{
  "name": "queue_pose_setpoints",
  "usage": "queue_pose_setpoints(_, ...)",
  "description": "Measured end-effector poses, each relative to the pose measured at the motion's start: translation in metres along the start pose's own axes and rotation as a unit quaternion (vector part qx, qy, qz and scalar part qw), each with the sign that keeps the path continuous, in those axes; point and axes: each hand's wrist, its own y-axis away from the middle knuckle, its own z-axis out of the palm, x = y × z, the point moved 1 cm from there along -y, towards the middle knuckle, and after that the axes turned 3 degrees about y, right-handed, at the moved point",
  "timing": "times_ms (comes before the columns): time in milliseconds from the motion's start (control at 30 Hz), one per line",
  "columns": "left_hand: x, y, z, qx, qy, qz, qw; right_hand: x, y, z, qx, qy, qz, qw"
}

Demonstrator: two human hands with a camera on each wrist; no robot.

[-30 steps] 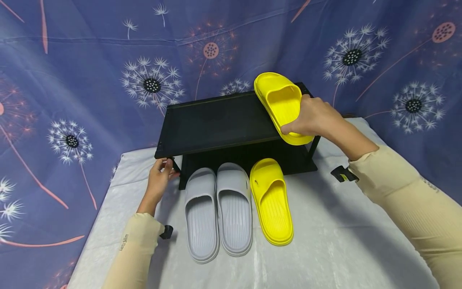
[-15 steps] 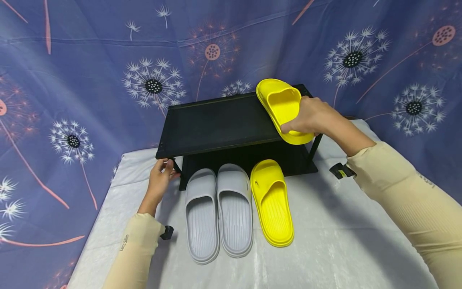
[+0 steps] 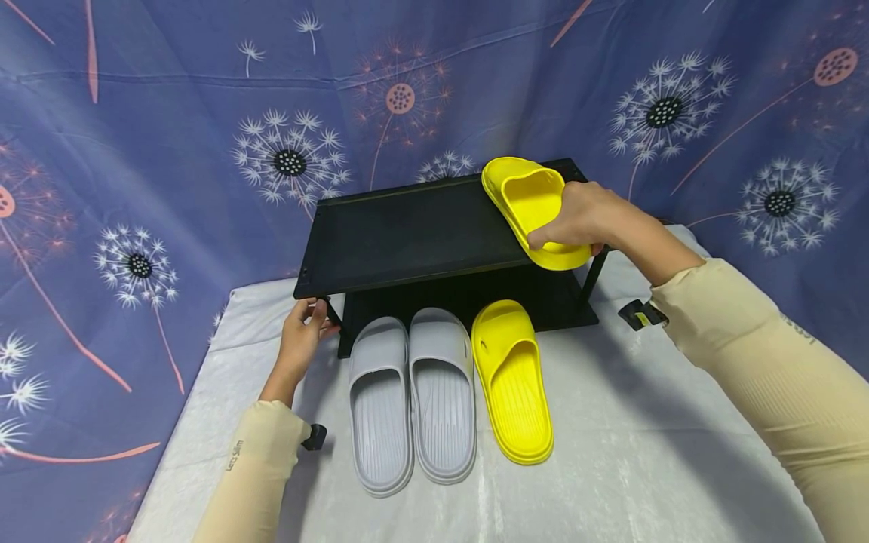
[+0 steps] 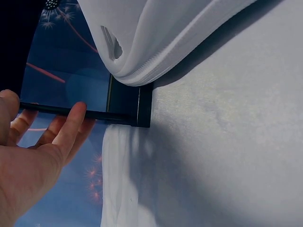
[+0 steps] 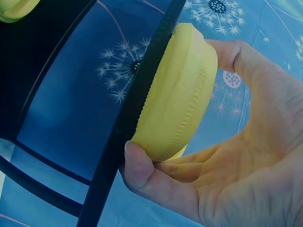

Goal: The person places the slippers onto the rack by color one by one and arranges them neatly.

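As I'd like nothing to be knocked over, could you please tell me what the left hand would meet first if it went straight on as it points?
The left hand would first meet the near left leg of the black shoe rack, which its fingers already seem to touch.

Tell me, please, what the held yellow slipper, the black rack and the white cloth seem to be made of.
Held yellow slipper: probably molded matte foam or soft plastic; one smooth piece with a textured edge.
Black rack: perhaps metal or board, low-sheen; slim legs hint at metal, shelves leave it open.
White cloth: likely velvety fabric; soft, patchy sheen.
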Motion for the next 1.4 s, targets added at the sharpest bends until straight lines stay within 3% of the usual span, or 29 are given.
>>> queue_pose_setpoints(133,-0.007,-0.004,-0.001,0.003,-0.003,0.006,1.0000,-0.001,0.000,-0.001,-0.002,0.001,0.000,1.000)
queue_pose_setpoints(367,-0.005,-0.006,-0.002,-0.004,0.003,0.000,1.0000,0.000,-0.001,-0.003,-0.009,-0.006,-0.004,1.000)
queue_pose_setpoints(800,-0.008,-0.004,0.000,0.001,-0.010,0.018,0.9998,0.000,0.000,-0.005,-0.059,0.002,-0.012,0.998)
queue_pose_setpoints(1133,-0.009,-0.005,-0.003,0.002,-0.011,0.018,0.9998,0.004,0.004,-0.006,-0.077,-0.013,-0.047,0.996)
queue_pose_setpoints(1400,-0.010,-0.004,-0.002,0.001,-0.012,0.018,0.9998,0.002,0.010,-0.009,-0.069,0.012,-0.066,0.995)
